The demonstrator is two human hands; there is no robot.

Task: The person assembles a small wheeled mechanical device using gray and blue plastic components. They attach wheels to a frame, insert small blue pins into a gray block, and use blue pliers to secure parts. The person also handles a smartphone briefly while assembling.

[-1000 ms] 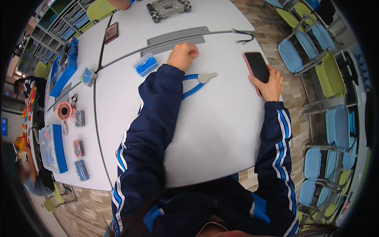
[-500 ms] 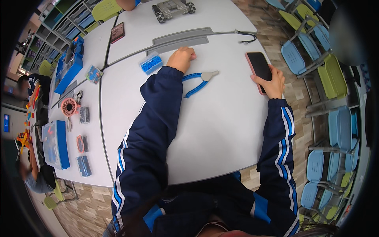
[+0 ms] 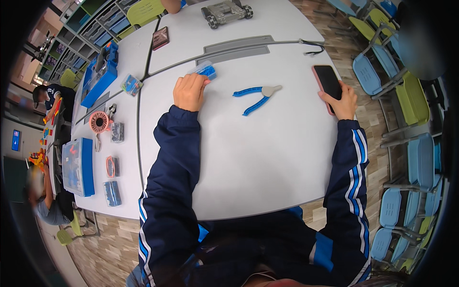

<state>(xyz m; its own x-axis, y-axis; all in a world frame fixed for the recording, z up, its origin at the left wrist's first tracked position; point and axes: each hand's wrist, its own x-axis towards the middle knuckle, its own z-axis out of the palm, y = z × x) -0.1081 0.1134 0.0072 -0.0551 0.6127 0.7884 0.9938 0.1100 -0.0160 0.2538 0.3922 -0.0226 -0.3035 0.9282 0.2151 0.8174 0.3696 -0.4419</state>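
My left hand (image 3: 190, 92) is over the table with its fingers curled together, just in front of a clear plastic box of small blue pieces (image 3: 207, 71) and partly covering it. Whether something small is pinched in it is hidden. A pair of pliers (image 3: 261, 95) with blue handles and a grey head lies to the right of that hand, its handles spread toward the left. At the table's right side, my right hand (image 3: 344, 101) grips the lower part of a phone (image 3: 326, 81) in a pink case, thumb on one edge and fingers on the other. The phone's screen is dark.
Left lie blue toolboxes (image 3: 86, 167), a pink fan (image 3: 99, 122) and several small part boxes (image 3: 117, 132). Farther off are another phone (image 3: 161, 38), a grey wheeled chassis (image 3: 227, 14) and a black cable (image 3: 313, 47). Blue and green chairs (image 3: 367, 71) stand right. Other people sit left.
My left hand has moved left and toward me, from the right of the blue-piece box to in front of it. My right hand keeps its place on the phone. The whole view has shifted slightly.
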